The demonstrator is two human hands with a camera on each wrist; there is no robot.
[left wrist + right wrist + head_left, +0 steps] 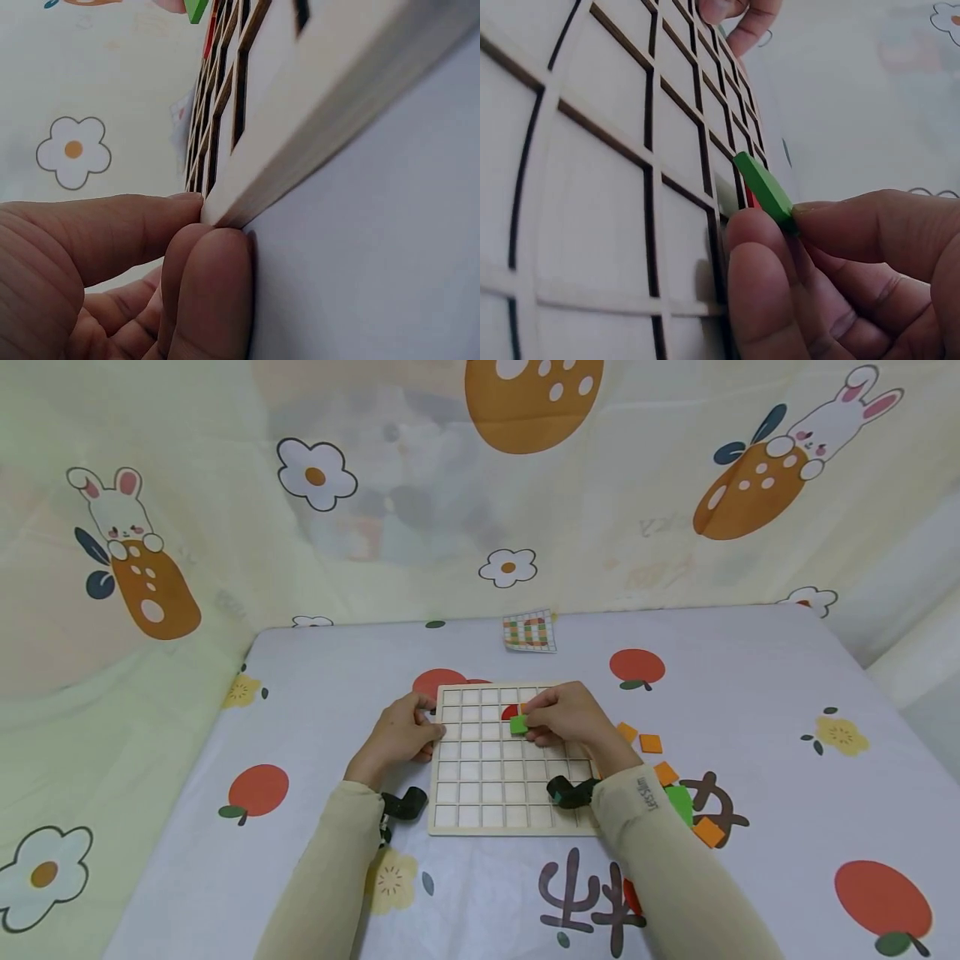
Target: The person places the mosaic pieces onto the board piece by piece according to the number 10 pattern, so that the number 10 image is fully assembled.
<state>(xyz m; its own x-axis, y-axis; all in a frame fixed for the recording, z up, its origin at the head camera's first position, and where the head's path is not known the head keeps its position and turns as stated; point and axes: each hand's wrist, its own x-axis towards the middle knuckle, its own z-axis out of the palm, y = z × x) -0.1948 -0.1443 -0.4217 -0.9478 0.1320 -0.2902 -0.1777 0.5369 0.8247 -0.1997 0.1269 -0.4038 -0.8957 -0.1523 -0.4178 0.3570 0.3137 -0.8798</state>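
Observation:
A wooden grid board [468, 771] lies flat on the table, its square cells divided by thin raised strips. My left hand [397, 731] pinches its left edge; the left wrist view shows thumb and fingers [214, 292] meeting at the rim. Over the upper part of the grid, my right hand [573, 718] holds a small green square tile [763, 187] between thumb and fingertips. The tile is tilted, with one corner pointing at the grid. Just behind it a red piece [510, 712] sits in a cell, and an orange piece [523, 707] shows beside it, partly hidden by the fingers.
Loose orange tiles [651, 743] and a green piece [681, 803] lie right of the board, partly behind the right sleeve. A red piece [632, 897] shows near that forearm. Beyond the board lies a card with a coloured grid pattern [529, 632]. A printed cloth covers the table.

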